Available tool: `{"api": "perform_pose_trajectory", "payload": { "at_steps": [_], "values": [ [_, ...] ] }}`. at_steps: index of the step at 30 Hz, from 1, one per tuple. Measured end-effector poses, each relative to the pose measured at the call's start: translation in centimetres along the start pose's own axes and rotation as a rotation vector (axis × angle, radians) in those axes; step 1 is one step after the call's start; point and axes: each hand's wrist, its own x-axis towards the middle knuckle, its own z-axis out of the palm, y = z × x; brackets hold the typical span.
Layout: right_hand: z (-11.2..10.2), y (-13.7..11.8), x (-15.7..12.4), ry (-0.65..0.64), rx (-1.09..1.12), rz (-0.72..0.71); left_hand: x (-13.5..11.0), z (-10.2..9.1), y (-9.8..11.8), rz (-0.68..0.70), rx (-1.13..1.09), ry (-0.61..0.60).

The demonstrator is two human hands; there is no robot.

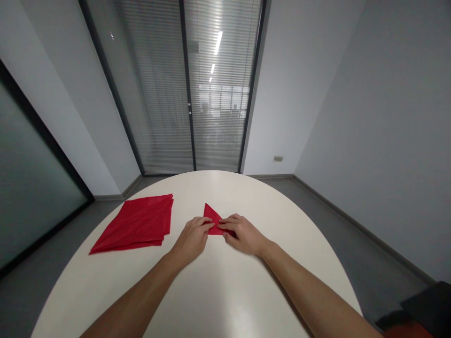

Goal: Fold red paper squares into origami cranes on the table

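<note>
Two bare forearms come in from the bottom edge, nearest the camera, and meet over a round white table (218, 291).

At far left a dark-framed glass panel (28, 188) stands beside the table. On the tabletop's left part lies a flat stack of red sheets (136, 223), its corners roughly squared up. It sits close to the left rim and well apart from the hands.

The left hand (192, 238) lies palm down with its fingers bent onto the left end of a small red folded piece (212, 216) and holds it against the table. This piece sits near the table's middle, and one pointed corner sticks out past the fingers toward the far edge. The right hand (243, 234) grips the right end in the same way, fingers curled over it and hiding most of it. The fingertips of the two hands almost meet. Whether either thumb is tucked under the piece cannot be seen.

Beyond the far rim stands a glass door with closed blinds (186, 94), and to its right a small wall socket (278, 158) sits low on the grey wall. The tabletop is bare white around the hands, toward the far rim and on the right. At the bottom right corner, off the table, lies a dark object with a red patch (423, 310), too blurred to identify.
</note>
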Motion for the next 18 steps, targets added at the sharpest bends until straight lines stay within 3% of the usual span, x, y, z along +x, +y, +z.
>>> {"api": "perform_pose_trajectory", "payload": {
  "at_steps": [4, 10, 18],
  "values": [
    [-0.2, -0.6, 0.1, -0.009, 0.096, -0.025, 0.1, -0.5, 0.7, 0.009, 0.022, -0.008],
    [0.3, -0.2, -0.1, -0.012, 0.308, 0.123, 0.1, -1.4, 2.0, -0.077, 0.054, 0.07],
    [0.9, 0.9, -0.2, 0.094, 0.066, -0.014, 0.0, -1.9, 2.8, -0.033, 0.006, -0.011]
  ]
}}
